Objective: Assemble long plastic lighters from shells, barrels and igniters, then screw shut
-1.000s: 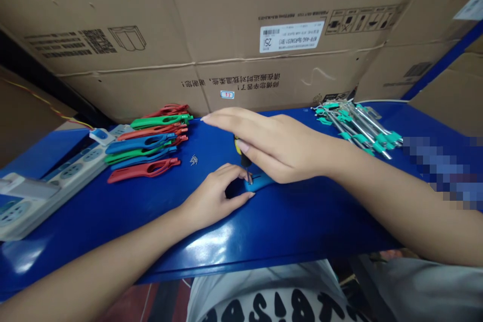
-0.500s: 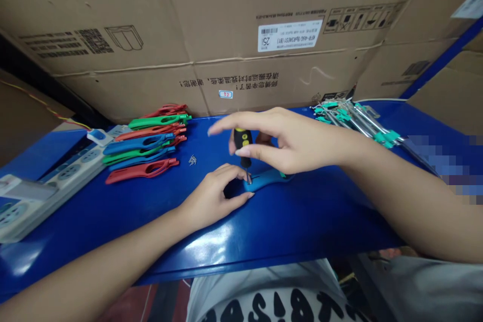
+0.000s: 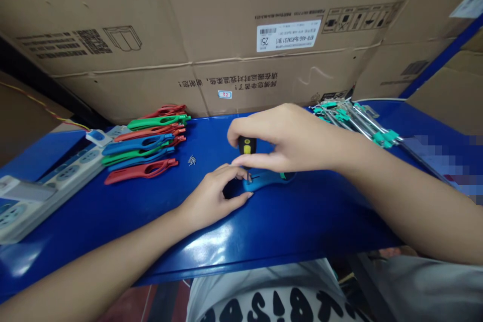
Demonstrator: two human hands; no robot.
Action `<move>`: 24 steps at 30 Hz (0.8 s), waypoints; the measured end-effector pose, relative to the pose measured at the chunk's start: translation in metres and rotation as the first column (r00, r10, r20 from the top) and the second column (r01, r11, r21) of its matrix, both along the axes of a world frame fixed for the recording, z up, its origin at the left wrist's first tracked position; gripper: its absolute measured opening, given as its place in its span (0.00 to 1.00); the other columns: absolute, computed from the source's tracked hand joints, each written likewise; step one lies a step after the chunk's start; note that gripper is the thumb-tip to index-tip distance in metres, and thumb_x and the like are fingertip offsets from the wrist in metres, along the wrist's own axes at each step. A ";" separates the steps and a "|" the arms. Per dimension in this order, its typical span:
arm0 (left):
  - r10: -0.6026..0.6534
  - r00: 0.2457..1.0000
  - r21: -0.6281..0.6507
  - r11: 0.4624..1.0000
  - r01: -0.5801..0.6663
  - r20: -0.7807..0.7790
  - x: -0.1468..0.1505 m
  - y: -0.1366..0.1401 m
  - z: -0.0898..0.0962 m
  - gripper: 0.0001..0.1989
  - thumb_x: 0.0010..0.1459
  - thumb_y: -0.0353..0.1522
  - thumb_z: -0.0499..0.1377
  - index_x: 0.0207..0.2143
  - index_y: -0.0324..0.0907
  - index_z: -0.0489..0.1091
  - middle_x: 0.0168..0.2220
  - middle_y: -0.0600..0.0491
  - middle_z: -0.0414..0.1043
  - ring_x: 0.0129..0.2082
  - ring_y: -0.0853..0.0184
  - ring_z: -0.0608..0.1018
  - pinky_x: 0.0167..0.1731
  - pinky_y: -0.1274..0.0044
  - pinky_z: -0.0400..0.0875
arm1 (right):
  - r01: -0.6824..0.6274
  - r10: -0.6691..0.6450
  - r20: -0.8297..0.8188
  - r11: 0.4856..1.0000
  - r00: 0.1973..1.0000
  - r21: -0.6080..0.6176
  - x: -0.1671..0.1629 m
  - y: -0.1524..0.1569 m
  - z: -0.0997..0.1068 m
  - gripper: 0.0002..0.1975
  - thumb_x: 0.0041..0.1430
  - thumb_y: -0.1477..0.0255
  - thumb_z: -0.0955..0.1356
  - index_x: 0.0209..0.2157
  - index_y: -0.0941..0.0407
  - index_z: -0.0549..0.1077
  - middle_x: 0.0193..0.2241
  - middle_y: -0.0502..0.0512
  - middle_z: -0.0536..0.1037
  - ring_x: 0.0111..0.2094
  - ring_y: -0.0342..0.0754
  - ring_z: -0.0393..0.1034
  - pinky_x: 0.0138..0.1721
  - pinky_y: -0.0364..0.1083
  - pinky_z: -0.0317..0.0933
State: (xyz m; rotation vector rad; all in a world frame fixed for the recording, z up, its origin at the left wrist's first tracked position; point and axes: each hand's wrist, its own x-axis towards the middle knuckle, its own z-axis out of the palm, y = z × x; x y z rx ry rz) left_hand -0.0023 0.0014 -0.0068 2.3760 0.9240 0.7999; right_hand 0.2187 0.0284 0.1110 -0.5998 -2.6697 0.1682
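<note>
So the right hand (image 3: 287, 136) is grasping a black-and-yellow screwdriver (image 3: 247, 147), its fingers curling round the handle and the thumb pressing from the near side. The tool is standing pretty much upright, its shaft pointing down at the left end of a blue plastic handle (image 3: 266, 179) that's lying flat on the blue tabletop (image 3: 294, 231). The left hand (image 3: 211, 196) is pinching that same end, thumb on the near side and fingers on the far side, probably so the piece isn't skidding or twisting under the tip.

A little pile of screws (image 3: 191, 160) is sitting to the left, likely for easy reach, and the stack of coloured plastic handles (image 3: 141, 171) is lying just beyond, next to a white power strip (image 3: 56, 192). Metal rods with green pieces on them (image 3: 356, 122) are lying off to the right.

Hard-to-see stuff: the right hand is covering the top of the screwdriver, and its thumb plus the left fingers are hiding much of the shaft. I can't really tell if the tip is seating in a screw. The tabletop's right side is getting lost in pixelation.
</note>
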 end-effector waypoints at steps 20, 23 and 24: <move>0.028 1.000 -0.019 0.999 -0.028 0.000 0.002 -0.002 0.003 0.11 0.58 0.30 0.66 0.43 0.43 0.70 0.40 0.54 0.76 0.41 0.65 0.78 0.44 0.72 0.74 | -0.066 0.066 -0.018 0.998 0.998 -0.025 0.001 0.000 -0.001 0.21 0.72 0.72 0.55 0.63 0.56 0.63 0.53 0.58 0.76 0.49 0.48 0.72 0.49 0.48 0.62; 0.044 0.999 0.004 0.999 -0.044 -0.011 0.002 -0.002 0.001 0.11 0.58 0.31 0.66 0.42 0.42 0.70 0.40 0.52 0.76 0.41 0.63 0.78 0.44 0.71 0.74 | -0.132 0.130 -0.044 0.991 0.991 -0.037 0.001 0.001 -0.001 0.15 0.72 0.69 0.59 0.54 0.56 0.70 0.45 0.55 0.79 0.40 0.45 0.73 0.42 0.45 0.62; 0.048 0.999 0.015 0.999 -0.047 -0.012 0.002 -0.001 0.000 0.11 0.58 0.31 0.66 0.41 0.41 0.70 0.40 0.51 0.76 0.42 0.62 0.78 0.44 0.70 0.74 | -0.112 0.112 -0.048 0.994 0.993 -0.003 -0.001 0.001 -0.001 0.13 0.72 0.66 0.61 0.49 0.56 0.72 0.41 0.54 0.80 0.37 0.45 0.72 0.40 0.44 0.61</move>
